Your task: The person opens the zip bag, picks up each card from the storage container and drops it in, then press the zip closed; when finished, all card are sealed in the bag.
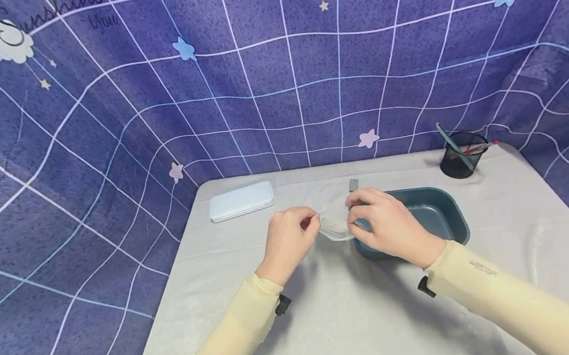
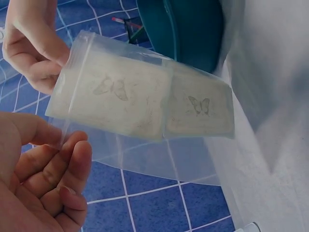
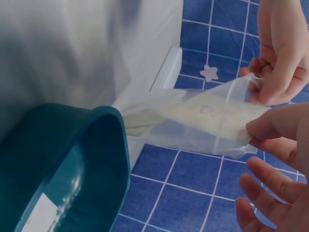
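Note:
A clear zip bag (image 2: 149,157) hangs between both hands over the table, in front of the teal bin's left end. Inside it show a pale rectangular piece (image 2: 140,108) and a second pale piece (image 2: 193,123), each printed with a butterfly. My left hand (image 1: 290,240) pinches one side of the bag's mouth between thumb and index finger. On the opposite side, my right hand (image 1: 389,224) pinches at the mouth with thumb and index finger, the other fingers loosely spread. The right fingertips lie right at the end of a pale piece in the right wrist view.
The teal bin (image 1: 459,223) stands beneath and beside my right hand, with a white piece (image 3: 41,215) inside. A light blue flat case (image 1: 242,200) lies at back left. A small grey item (image 1: 354,185) and a black mesh pen cup (image 1: 455,164) sit toward the back.

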A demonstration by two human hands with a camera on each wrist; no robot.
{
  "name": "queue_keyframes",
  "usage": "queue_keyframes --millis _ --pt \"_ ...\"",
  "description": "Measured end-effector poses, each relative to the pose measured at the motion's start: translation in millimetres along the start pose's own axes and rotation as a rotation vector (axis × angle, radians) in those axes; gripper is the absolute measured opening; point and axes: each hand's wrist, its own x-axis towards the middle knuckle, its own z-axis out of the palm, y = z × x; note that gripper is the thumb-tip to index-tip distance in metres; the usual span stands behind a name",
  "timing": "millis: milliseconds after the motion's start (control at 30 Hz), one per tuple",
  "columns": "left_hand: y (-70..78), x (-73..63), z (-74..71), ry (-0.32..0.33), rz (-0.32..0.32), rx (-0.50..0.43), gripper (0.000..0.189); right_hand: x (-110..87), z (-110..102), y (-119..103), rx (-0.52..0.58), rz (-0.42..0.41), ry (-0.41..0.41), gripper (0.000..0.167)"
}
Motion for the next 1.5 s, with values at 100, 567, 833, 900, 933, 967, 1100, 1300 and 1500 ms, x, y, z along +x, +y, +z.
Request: queue_keyframes --millis 100,567,833,900,933,967,1100,1300,1500 --pt "0.2 0.1 0.1 0.001 0.000 0.002 0.012 -0.2 -1.0 1.3 -0.008 -0.004 -0.001 0.006" --pt "-1.1 0.3 0.9 0.007 0.012 0.005 0.014 1.4 -2.8 5.6 -0.101 -0.081 -0.020 0.010" --pt "-1.4 0.5 1.3 0.011 0.017 0.006 0.013 5.1 -6.3 4.6 -0.051 -0.056 -0.091 0.022" --pt "-1.3 0.5 1.2 0.012 0.021 0.005 0.013 5.8 -7.5 4.7 -0.036 -0.043 -0.111 0.027" --pt "-1.3 0.6 1.1 0.011 0.022 0.006 0.013 6.4 -8.2 4.5 -0.033 -0.040 -0.120 0.029" --pt "-1.2 0.6 1.0 0.011 0.023 0.006 0.013 7.1 -8.6 4.4 -0.034 -0.039 -0.129 0.030" --pt "-0.7 0.5 1.2 0.010 0.028 0.019 0.013 9.9 -8.7 4.3 -0.069 -0.068 -0.156 0.029" --pt "-0.3 0.4 1.6 0.011 0.034 0.025 0.013 14.3 -4.3 1.4 -0.128 -0.115 -0.162 0.023" --pt "0.0 0.7 1.7 0.008 0.038 0.031 0.012 18.9 5.9 -0.7 -0.146 -0.114 -0.140 0.027"
